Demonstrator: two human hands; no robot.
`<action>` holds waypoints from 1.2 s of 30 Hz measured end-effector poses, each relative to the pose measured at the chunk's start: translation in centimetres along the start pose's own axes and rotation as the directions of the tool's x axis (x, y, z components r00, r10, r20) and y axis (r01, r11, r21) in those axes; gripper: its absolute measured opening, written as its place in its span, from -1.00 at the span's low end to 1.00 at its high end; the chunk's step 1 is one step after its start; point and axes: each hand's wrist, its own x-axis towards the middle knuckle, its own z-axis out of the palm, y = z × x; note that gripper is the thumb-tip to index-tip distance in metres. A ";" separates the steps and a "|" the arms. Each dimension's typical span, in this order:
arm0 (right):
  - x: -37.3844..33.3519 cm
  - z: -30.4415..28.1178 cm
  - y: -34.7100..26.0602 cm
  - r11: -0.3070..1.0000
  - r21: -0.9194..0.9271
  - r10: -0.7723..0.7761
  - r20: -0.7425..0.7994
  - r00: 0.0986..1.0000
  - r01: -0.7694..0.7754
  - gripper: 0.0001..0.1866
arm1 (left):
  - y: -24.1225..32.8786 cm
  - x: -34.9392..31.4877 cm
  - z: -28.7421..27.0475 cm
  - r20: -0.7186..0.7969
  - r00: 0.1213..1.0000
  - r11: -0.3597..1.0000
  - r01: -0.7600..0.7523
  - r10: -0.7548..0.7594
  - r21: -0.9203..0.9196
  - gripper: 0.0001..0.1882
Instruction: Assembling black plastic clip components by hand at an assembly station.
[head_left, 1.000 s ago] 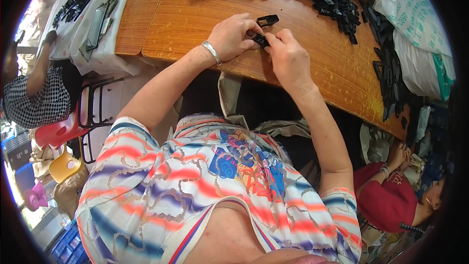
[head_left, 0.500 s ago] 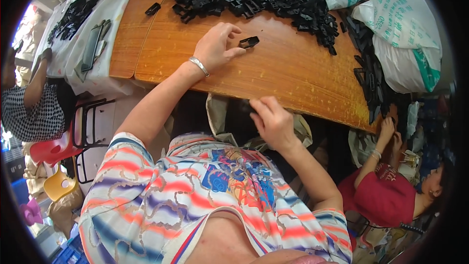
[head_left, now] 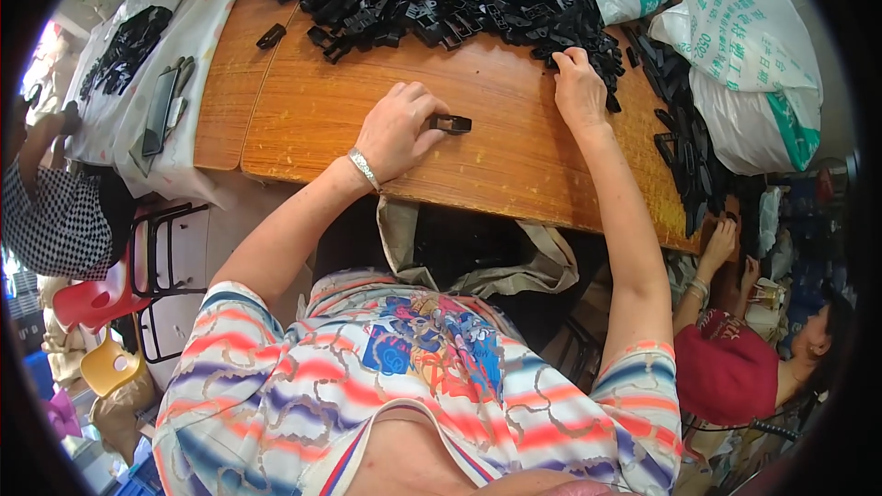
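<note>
My left hand (head_left: 397,129) is closed on a small black plastic frame-like piece (head_left: 451,123), held between thumb and fingers just above the wooden table (head_left: 386,170). Reaching to the right-hand edge of a big heap of black plastic pieces (head_left: 441,0), my right hand (head_left: 579,87) has its fingers bent together in a pinch. Whatever those fingertips grip is hidden among the dark pieces.
One loose black piece (head_left: 271,36) lies left of the heap. Long black parts (head_left: 684,152) line the table's right side beside white sacks (head_left: 749,46). An open cloth bag (head_left: 524,276) hangs below the front edge. Co-workers sit at left and right (head_left: 726,363).
My right hand has gone from below the table's front edge up to the heap's right edge. My left hand has come slightly nearer, and it now grasps the black piece.
</note>
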 end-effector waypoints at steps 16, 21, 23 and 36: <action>-2.4 -2.1 -4.8 0.828 0.517 0.044 0.327 0.944 -0.218 -0.73 | -0.5 -0.3 -0.4 -0.044 0.998 0.999 0.033 -0.034 -0.029 -0.70; -3.8 -2.6 -6.6 0.877 0.479 -0.053 0.193 0.980 -0.047 -0.75 | -0.6 0.0 0.1 -0.047 0.999 1.000 0.020 -0.019 0.017 -0.71; -3.9 -3.2 -8.5 0.826 0.563 -0.050 0.118 0.992 -0.025 -0.75 | -0.6 0.0 0.1 -0.021 0.999 0.999 0.045 -0.045 0.017 -0.71; -5.0 -3.8 -13.2 0.875 0.443 -0.274 0.116 0.955 0.198 -0.74 | -0.9 0.0 0.3 -0.020 0.998 0.998 0.056 -0.055 0.013 -0.76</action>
